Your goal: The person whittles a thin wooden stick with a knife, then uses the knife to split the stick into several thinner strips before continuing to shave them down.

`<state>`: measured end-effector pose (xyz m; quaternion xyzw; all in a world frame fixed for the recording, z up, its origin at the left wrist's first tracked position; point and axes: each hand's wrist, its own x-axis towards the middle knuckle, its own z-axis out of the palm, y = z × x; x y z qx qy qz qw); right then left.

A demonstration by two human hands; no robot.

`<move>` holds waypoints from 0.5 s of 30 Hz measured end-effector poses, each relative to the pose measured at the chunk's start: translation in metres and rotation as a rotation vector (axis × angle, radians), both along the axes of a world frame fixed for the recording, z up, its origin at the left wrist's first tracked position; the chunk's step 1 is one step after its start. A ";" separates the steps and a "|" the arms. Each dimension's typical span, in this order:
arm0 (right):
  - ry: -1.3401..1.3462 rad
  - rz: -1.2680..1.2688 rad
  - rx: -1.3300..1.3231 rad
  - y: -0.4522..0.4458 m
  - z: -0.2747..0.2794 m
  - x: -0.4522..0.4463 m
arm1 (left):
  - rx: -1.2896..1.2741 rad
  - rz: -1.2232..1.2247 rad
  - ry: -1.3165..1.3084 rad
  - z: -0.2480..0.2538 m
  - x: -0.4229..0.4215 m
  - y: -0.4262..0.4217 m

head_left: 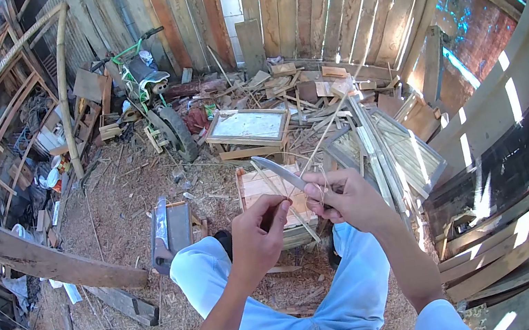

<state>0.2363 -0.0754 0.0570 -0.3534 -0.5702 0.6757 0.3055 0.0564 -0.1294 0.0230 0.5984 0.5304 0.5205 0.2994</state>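
Note:
My right hand (344, 199) is closed round the handle of a knife (277, 171), whose blade points up and to the left. Thin strands of fibre (324, 179) loop about the fingers of that hand. Just left of the knife, my left hand (264, 224) has thumb and forefinger pinched together; what they hold, if anything, is too small to name. Below and behind both hands lies a light wooden board (250, 185), with a thin stick (266, 177) slanting across it.
A handsaw (162, 241) rests by a grey panel (178, 223) at my left knee. Ahead are a framed board (249, 127), a green bike (145, 80) and scrap wood. Long planks (374, 150) lean at right. A curved beam (47, 247) crosses the left side.

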 end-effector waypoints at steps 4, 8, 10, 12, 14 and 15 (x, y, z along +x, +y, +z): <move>0.034 -0.060 0.010 0.000 0.002 0.001 | -0.014 0.042 0.108 0.009 0.001 -0.007; -0.013 -0.107 0.003 -0.002 0.006 0.001 | 0.132 0.090 0.159 0.010 0.006 -0.010; -0.028 -0.125 0.006 0.001 0.004 0.002 | 0.146 0.099 0.181 0.011 0.005 -0.012; -0.068 -0.263 0.047 0.006 0.003 0.008 | 0.166 0.111 0.249 0.010 0.003 -0.017; 0.028 -0.215 -0.012 0.011 0.004 0.014 | 0.167 0.104 0.255 0.009 0.003 -0.020; 0.123 -0.163 -0.071 0.013 0.004 0.016 | 0.168 0.099 0.260 0.008 0.003 -0.022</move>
